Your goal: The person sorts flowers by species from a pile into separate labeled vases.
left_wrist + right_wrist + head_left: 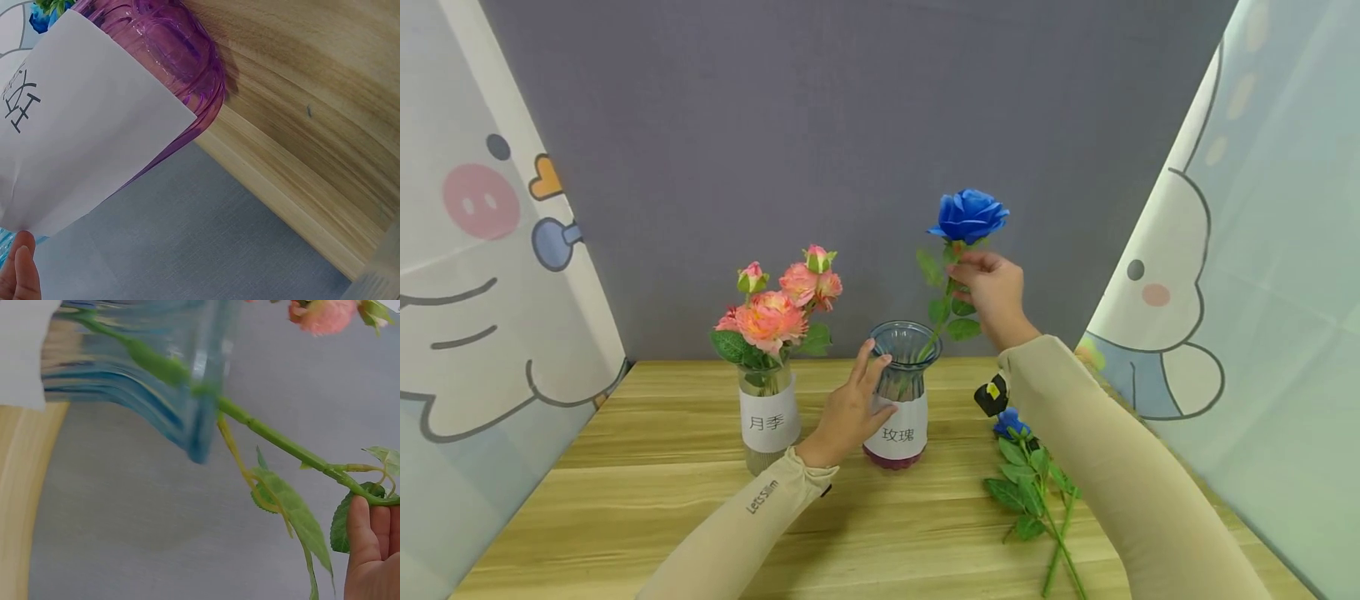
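A blue rose [968, 217] with a green leafy stem stands tilted over a glass vase [904, 383], bluish at the top and purple at the base. My right hand [992, 292] pinches its stem just below the bloom. The lower stem [275, 439] runs inside the vase's mouth, seen in the right wrist view. My left hand [850, 408] rests on the vase's left front, fingers extended to the rim and thumb by the white paper label [898, 427]. In the left wrist view, fingertips [25, 250] touch the label's edge.
A second labelled vase [767, 417] at the left holds pink flowers [771, 321]. More blue rose stems [1037, 492] lie on the wooden table [647, 492] at the right, partly behind my right sleeve. A grey wall [790, 150] stands behind, with patterned side panels.
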A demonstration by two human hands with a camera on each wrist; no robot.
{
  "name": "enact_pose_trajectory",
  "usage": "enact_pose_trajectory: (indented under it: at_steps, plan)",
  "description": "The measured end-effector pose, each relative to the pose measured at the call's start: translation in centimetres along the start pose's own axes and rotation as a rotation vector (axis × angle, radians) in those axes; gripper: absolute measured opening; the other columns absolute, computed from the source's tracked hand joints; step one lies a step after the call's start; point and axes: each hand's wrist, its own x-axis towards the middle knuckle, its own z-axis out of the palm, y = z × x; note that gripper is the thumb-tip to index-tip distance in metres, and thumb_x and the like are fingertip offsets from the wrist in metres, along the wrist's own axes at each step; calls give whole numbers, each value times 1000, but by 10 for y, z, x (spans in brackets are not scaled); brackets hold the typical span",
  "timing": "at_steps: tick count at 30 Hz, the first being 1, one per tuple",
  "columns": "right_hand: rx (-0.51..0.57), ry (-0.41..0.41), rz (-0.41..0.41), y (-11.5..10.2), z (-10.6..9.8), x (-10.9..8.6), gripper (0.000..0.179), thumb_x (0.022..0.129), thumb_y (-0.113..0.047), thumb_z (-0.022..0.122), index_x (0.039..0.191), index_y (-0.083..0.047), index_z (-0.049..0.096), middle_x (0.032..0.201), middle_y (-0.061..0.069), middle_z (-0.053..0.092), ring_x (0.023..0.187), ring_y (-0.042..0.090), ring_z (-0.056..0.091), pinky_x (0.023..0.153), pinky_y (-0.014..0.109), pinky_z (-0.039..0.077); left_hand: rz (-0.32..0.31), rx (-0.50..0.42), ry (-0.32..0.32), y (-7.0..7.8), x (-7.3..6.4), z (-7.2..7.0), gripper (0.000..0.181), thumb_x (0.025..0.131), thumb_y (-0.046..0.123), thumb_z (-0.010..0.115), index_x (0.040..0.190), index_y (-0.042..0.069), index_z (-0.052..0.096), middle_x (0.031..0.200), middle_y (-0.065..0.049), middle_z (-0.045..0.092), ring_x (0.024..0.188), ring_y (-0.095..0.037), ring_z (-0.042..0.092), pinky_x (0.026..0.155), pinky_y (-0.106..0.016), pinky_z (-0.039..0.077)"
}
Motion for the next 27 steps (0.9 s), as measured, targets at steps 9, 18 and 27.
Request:
enact_pose_trajectory:
  at_steps: [9,18,27]
  plan:
    - [14,-7,13,19,9,-7,28,90,-4,64,114,9,60,107,13,66,93,21,64,75,29,54,8,1,-6,-1,-1,1,96,68,10,87,141,12,25,145,-34,29,48,2,20,41,-18,31]
    - [5,-30,9,35,17,-10,26,90,-4,64,112,9,61,102,13,65,97,32,64,72,27,54,-19,-6,-30,0,-2,0,95,69,10,87,141,13,25,147,-33,27,47,2,20,41,-18,32]
    - [-11,-44,-13,44,23,-12,26,89,-3,64,111,11,62,101,18,67,74,8,64,72,24,53,-1,-7,-15,-2,-1,1,96,69,10,87,141,13,24,146,-33,27,47,1,23,41,-18,32]
